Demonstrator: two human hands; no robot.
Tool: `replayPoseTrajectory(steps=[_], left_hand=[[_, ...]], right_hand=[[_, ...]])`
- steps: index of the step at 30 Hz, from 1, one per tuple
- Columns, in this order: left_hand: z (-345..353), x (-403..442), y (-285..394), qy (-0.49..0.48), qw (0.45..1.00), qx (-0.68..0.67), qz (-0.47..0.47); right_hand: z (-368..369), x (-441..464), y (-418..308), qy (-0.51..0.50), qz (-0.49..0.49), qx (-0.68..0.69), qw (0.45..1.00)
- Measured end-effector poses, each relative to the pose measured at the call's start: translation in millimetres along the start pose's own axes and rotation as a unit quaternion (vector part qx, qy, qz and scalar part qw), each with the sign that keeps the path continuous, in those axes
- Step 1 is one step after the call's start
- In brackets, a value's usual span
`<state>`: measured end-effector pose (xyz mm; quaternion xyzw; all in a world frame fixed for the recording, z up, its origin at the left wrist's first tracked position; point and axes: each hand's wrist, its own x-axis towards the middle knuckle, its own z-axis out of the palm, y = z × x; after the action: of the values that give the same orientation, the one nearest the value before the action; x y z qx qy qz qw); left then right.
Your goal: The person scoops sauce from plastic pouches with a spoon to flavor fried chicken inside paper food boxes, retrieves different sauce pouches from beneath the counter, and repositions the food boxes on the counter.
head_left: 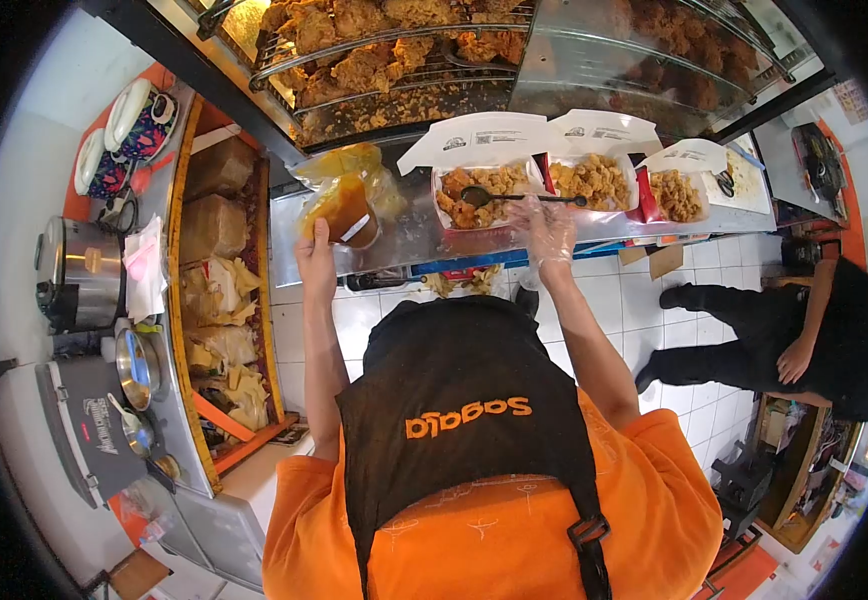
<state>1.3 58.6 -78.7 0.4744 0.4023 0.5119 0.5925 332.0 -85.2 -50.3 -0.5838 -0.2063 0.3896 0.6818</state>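
My left hand (317, 258) is closed on the side of a clear plastic tub of orange-brown sauce (347, 205), tilted above the metal counter. Around and behind the tub sits a crumpled clear plastic bag (384, 185) with yellowish contents. My right hand (546, 232), in a clear plastic glove, grips the handle of a black spoon (552, 199). The spoon's bowl rests over the left open box (454, 217), among fried chicken pieces (499, 180). Two more open boxes of fried chicken, the middle box (637, 190) and the right box (647, 203), stand beside it.
A glass display case (404, 60) of fried chicken rises behind the counter (404, 228). To the left are a shelf (219, 230) of bagged goods, a rice cooker (92, 270) and metal bowls (137, 368). A person in black (804, 340) is at the right on the tiled floor.
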Motion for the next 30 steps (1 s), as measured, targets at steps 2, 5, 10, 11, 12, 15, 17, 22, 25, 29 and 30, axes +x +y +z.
replayPoseTrajectory(steps=[2, 5, 10, 11, 12, 15, 17, 22, 25, 29, 30], left_hand=[[-2, -1, -1, 0.011, 1.0, 0.017, -0.02], [0, -2, 1, 0.01, 1.0, 0.021, -0.018], [6, -8, -1, 0.022, 0.999, 0.041, -0.006], [7, -11, -2, 0.02, 0.999, 0.035, -0.005], [9, -12, 0, 0.018, 0.999, 0.029, -0.004], [15, -14, 5, 0.059, 0.989, 0.134, 0.027], [18, -10, -2, 0.068, 0.986, 0.134, 0.064], [37, -6, 2, 0.101, 0.981, 0.098, 0.132], [41, -6, -3, 0.125, 0.978, 0.104, 0.131], [42, -8, -20, 0.131, 0.978, 0.109, 0.124], [46, -10, -18, 0.135, 0.979, 0.104, 0.114]], right_hand=[[2, 2, -3, 0.013, 0.0, 0.022, 1.0], [12, 16, 1, 0.013, 0.01, 0.048, 0.999], [31, 31, -2, 0.011, -0.022, 0.048, 0.999], [32, 32, -3, 0.022, -0.012, 0.036, 0.999], [31, 30, -3, 0.01, -0.015, 0.024, 1.0], [24, 15, 2, -0.034, -0.027, -0.046, 0.998], [1, 15, 11, -0.066, -0.043, -0.141, 0.987], [-6, 19, 24, -0.097, -0.169, -0.114, 0.974], [2, 16, 13, -0.073, -0.155, -0.171, 0.97], [15, 25, 8, -0.06, -0.172, -0.172, 0.968], [16, 28, 7, -0.062, -0.177, -0.16, 0.969]])
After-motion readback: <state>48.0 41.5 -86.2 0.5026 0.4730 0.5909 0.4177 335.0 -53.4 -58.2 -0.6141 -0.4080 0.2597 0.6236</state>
